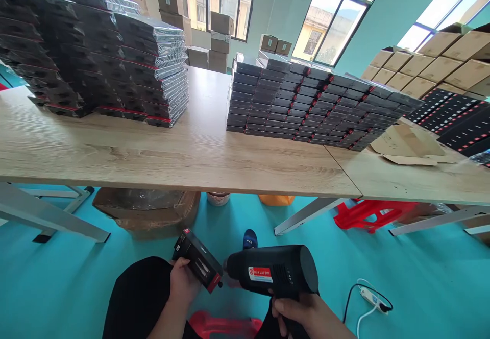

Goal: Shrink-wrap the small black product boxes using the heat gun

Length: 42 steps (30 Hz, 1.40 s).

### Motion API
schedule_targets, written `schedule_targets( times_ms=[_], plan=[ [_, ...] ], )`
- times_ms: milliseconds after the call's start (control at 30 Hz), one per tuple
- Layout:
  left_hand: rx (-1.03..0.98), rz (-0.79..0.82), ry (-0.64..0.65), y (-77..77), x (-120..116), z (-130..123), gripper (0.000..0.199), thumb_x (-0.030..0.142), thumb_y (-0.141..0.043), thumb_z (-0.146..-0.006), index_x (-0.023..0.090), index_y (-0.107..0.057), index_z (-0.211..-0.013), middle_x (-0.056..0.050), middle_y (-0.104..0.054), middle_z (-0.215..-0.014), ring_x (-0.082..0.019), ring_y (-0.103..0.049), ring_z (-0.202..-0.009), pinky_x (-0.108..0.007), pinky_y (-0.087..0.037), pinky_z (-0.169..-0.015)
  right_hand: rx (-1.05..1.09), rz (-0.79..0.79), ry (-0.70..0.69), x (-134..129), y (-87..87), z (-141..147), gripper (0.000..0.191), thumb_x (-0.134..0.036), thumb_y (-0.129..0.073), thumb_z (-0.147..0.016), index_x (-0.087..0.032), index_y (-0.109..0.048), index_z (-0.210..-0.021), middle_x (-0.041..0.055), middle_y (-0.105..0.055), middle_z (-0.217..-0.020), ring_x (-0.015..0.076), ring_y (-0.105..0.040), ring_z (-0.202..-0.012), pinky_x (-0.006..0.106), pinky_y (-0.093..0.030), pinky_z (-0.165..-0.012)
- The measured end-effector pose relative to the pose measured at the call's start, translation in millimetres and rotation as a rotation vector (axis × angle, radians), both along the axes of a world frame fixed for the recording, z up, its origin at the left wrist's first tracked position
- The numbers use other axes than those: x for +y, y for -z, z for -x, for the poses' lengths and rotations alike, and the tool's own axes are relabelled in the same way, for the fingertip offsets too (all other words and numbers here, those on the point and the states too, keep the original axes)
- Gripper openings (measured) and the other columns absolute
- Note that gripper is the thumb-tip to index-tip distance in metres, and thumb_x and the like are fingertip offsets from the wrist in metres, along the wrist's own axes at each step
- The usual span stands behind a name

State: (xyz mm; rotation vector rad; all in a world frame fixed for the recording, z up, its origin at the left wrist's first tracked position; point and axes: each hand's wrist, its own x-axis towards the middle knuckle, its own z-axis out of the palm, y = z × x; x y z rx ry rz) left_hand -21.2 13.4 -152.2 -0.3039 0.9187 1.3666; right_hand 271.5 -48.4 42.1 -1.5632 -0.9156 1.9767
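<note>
In my left hand (182, 282) is a black box (198, 258) with red ends, tilted over my lap, with my fingers closed along its lower left side. My right hand (298, 312) is wrapped round the handle of a black heat gun (273, 271) with a red and white label. The gun's nozzle points left and sits close to the box's lower right end. Whether nozzle and box touch, I cannot tell.
A wooden table (184, 160) stands ahead, bearing film-wrapped black boxes (126, 68) and a second stack of black boxes (306, 104). Below are an open carton (149, 216), a red stool (371, 214) and a power strip (373, 298) with cables on the blue floor.
</note>
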Motion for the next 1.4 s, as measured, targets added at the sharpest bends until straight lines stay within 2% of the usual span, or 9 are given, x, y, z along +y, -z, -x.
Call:
schedule_targets(
  times_ms=[167, 233, 333, 433, 667, 833, 1133, 1233, 1400],
  plan=[
    [-0.019, 0.015, 0.063, -10.5, -1, -3, 0.032, 0.014, -0.054, -0.056, 0.018, -0.065, -0.086, -0.003, -0.065, -0.062, -0.026, -0.066, -0.058, -0.044, -0.056, -0.063, 0.065, 0.088, -0.064, -1, 14.9, -3, 0.043, -0.054, -0.08, -0.065, -0.014, -0.072, -0.081, 0.0052, -0.066, -0.075, 0.0174, -0.058, -0.067, 0.031, -0.043, -0.064],
    [-0.005, 0.013, 0.058, -12.4, -2, -3, 0.033, 0.014, -0.055, -0.055, 0.019, -0.065, -0.086, -0.002, -0.065, -0.061, -0.026, -0.066, -0.057, -0.043, -0.056, -0.063, 0.024, 0.109, -0.047, -2, 20.2, -7, 0.043, -0.056, -0.08, -0.065, -0.016, -0.072, -0.077, 0.0043, -0.064, -0.07, 0.0183, -0.057, -0.067, 0.032, -0.043, -0.064],
    [0.034, -0.004, 0.088, -13.5, -4, -5, 0.022, 0.015, -0.055, -0.056, 0.02, -0.062, -0.076, -0.002, -0.064, -0.06, -0.025, -0.065, -0.056, -0.041, -0.055, -0.06, 0.006, 0.108, 0.015, -6, 24.8, -11, 0.045, -0.057, -0.078, -0.067, -0.017, -0.072, -0.088, 0.0036, -0.064, -0.067, 0.0187, -0.056, -0.064, 0.032, -0.042, -0.062],
    [0.068, -0.034, 0.172, -12.4, -4, -9, 0.012, 0.016, -0.056, -0.056, 0.02, -0.059, -0.067, -0.002, -0.062, -0.056, -0.024, -0.062, -0.051, -0.039, -0.053, -0.055, 0.069, 0.083, -0.032, -7, 23.8, -10, 0.05, -0.057, -0.083, -0.06, -0.014, -0.072, -0.084, 0.0063, -0.067, -0.075, 0.0181, -0.059, -0.069, 0.031, -0.045, -0.067],
    [0.147, -0.086, 0.339, -8.7, -11, -26, 0.005, 0.013, -0.058, -0.056, 0.017, -0.06, -0.054, -0.002, -0.057, -0.05, -0.019, -0.054, -0.046, -0.031, -0.045, -0.049, 0.12, -0.12, 0.106, 20, -2.6, 6, 0.044, -0.047, -0.075, -0.072, -0.012, -0.068, -0.098, 0.0036, -0.065, -0.074, 0.0145, -0.055, -0.055, 0.027, -0.044, -0.048],
    [0.191, -0.095, 0.416, -11.2, -16, -28, 0.009, 0.012, -0.057, -0.058, 0.015, -0.063, -0.053, -0.003, -0.059, -0.051, -0.019, -0.054, -0.05, -0.033, -0.045, -0.052, 0.092, -0.164, 0.011, 38, -25.1, 8, 0.033, -0.042, -0.069, -0.077, -0.011, -0.07, -0.088, 0.0032, -0.064, -0.062, 0.0134, -0.053, -0.051, 0.027, -0.043, -0.051],
    [0.187, -0.098, 0.414, -11.1, -15, -27, 0.009, 0.01, -0.057, -0.058, 0.016, -0.062, -0.053, -0.002, -0.058, -0.052, -0.018, -0.053, -0.05, -0.032, -0.045, -0.053, 0.05, -0.148, -0.057, 54, -44.9, 21, 0.025, -0.039, -0.069, -0.073, -0.014, -0.067, -0.071, 0.0004, -0.062, -0.059, 0.0121, -0.053, -0.047, 0.026, -0.04, -0.048],
    [0.169, -0.087, 0.382, -10.5, -14, -24, 0.009, 0.009, -0.056, -0.058, 0.015, -0.062, -0.054, -0.002, -0.059, -0.053, -0.019, -0.055, -0.05, -0.032, -0.044, -0.052, 0.026, -0.114, -0.099, 45, -39.1, 18, 0.021, -0.035, -0.069, -0.069, -0.016, -0.067, -0.077, -0.0003, -0.063, -0.063, 0.0136, -0.055, -0.049, 0.027, -0.04, -0.046],
    [0.121, -0.092, 0.299, -11.2, -9, -19, 0.008, 0.011, -0.056, -0.058, 0.016, -0.06, -0.053, -0.002, -0.059, -0.052, -0.02, -0.057, -0.049, -0.034, -0.049, -0.056, -0.073, 0.047, -0.212, 12, -10.1, -6, 0.01, -0.026, -0.07, -0.067, -0.017, -0.068, -0.07, 0.0009, -0.061, -0.061, 0.0167, -0.057, -0.058, 0.031, -0.04, -0.057]
  ],
)
